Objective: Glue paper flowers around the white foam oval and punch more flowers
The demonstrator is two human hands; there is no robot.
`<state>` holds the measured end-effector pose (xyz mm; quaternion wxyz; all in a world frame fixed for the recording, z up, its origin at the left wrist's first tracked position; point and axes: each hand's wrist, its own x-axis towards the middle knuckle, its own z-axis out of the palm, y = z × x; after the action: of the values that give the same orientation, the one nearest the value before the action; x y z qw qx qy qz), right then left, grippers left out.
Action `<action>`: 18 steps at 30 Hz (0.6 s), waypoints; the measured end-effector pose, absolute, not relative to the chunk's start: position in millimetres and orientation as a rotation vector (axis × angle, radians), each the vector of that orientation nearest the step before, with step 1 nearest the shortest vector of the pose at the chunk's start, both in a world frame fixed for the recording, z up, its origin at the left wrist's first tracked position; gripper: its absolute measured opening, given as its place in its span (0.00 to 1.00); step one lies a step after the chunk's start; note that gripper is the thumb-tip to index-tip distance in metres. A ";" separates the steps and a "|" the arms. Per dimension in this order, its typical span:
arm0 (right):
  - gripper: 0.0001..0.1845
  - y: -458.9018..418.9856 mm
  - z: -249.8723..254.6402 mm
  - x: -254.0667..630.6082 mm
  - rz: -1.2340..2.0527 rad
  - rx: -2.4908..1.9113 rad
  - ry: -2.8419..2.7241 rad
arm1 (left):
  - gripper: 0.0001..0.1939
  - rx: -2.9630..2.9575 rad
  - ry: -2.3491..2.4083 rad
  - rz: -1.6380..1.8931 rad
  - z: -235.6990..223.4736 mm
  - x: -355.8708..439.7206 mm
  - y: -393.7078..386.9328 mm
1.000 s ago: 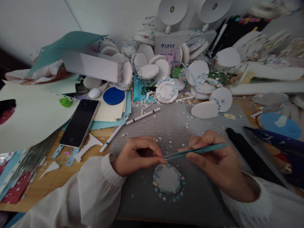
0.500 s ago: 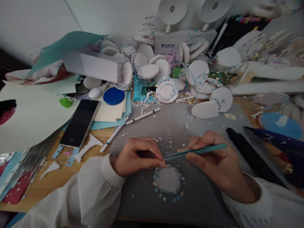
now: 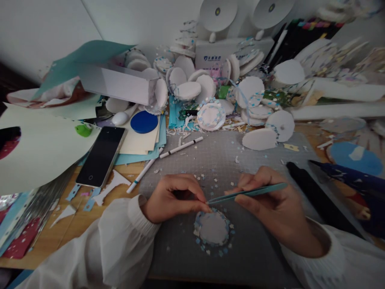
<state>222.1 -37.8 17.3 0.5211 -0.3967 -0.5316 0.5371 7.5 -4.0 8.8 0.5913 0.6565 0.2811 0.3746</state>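
My right hand (image 3: pixel 270 208) is closed around a pair of teal tweezers (image 3: pixel 255 191), whose tips point left. Those tips meet the fingertips of my left hand (image 3: pixel 177 198), which is pinched just above the upper left rim of a round paper disc (image 3: pixel 214 228). What the left fingertips hold is too small to make out. Small blue and white flower and star shapes ring the disc, which lies on a grey cutting mat (image 3: pixel 177 253). Loose tiny paper stars (image 3: pixel 212 180) are scattered behind it.
White discs with blue trim (image 3: pixel 211 114) pile up along the back. To the left lie a phone (image 3: pixel 101 155), a blue lid (image 3: pixel 144 121) and two white pens (image 3: pixel 181 147). A black tube-like object (image 3: pixel 319 196) rests at the right.
The tweezers' arms have squeezed closer together at the tips. Both hands and the disc stay in nearly the same place.
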 end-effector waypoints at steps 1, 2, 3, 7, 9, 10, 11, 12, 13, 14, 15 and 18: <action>0.08 -37.6 16.8 222.3 1.291 -0.942 -1.277 | 0.05 1.525 0.659 0.867 8.9 7.6 -4.0; 0.08 -37.4 16.2 222.6 1.297 -0.932 -1.280 | 0.04 1.521 0.663 0.864 9.1 7.7 -4.1; 0.08 -37.4 15.7 223.0 1.303 -0.923 -1.282 | 0.04 1.517 0.665 0.860 9.3 7.7 -4.2; 0.08 -37.8 12.7 224.9 1.345 -0.928 -1.254 | 0.04 1.520 0.670 0.863 9.9 7.3 -4.5; 0.08 -37.7 10.5 226.4 1.354 -0.953 -1.225 | 0.04 1.533 0.679 0.865 9.8 7.3 -4.6; 0.08 -37.5 9.4 227.2 1.354 -0.963 -1.210 | 0.03 1.541 0.683 0.867 9.6 7.4 -4.6; 0.09 -37.1 8.3 228.1 1.354 -0.967 -1.197 | 0.03 1.548 0.686 0.870 9.5 7.6 -4.6; 0.09 -36.7 7.4 228.9 1.358 -0.969 -1.187 | 0.03 1.553 0.689 0.877 9.3 7.8 -4.6; 0.09 -36.1 6.7 229.5 1.363 -0.965 -1.180 | 0.03 1.556 0.693 0.886 9.3 8.1 -4.6; 0.09 -35.5 6.4 230.0 1.362 -0.960 -1.176 | 0.02 1.556 0.693 0.897 9.4 8.3 -4.7; 0.09 -34.9 6.5 230.2 1.349 -0.954 -1.175 | 0.02 1.555 0.694 0.904 9.7 8.4 -4.6; 0.10 -33.6 10.2 229.3 1.206 -0.963 -1.204 | 0.02 1.562 0.699 0.895 11.4 8.1 -4.5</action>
<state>229.3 -33.6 10.2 0.5582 -0.4081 -0.5103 0.5113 8.1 -4.5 11.4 0.5688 0.6653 0.2977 0.3810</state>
